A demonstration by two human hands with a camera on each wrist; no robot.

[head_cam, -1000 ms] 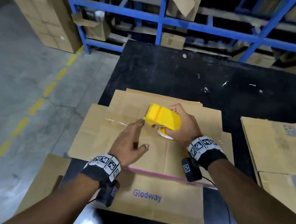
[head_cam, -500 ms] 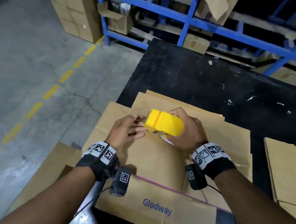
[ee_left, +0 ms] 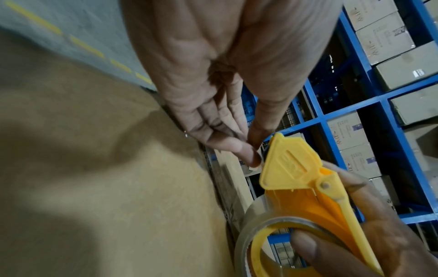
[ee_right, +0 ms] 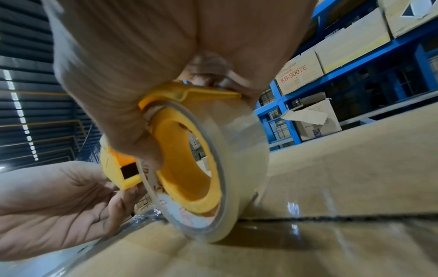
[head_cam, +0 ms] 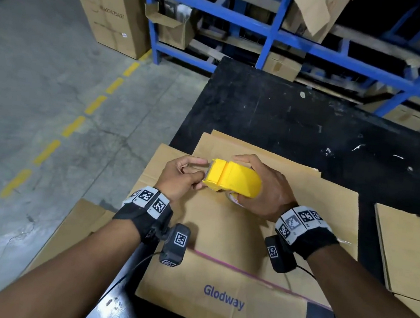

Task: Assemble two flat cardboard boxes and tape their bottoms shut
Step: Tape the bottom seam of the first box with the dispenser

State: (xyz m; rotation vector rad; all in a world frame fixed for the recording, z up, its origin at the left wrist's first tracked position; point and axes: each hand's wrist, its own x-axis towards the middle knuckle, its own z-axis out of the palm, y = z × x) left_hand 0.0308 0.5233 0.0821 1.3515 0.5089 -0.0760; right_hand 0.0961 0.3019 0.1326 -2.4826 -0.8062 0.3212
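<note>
- One yellow tape dispenser, carrying one clear tape roll, is grasped by the right hand above the flattened cardboard box on the black table;
- the left hand pinches the tape end at the dispenser's front;
- a second flat box lies to the right.

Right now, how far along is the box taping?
Done: one clear strip shines across the box seam. In hand: the right hand grips the yellow dispenser while the left hand pinches the tape end at its blade. Left: a second box lies flat on the right, not yet folded.
</note>
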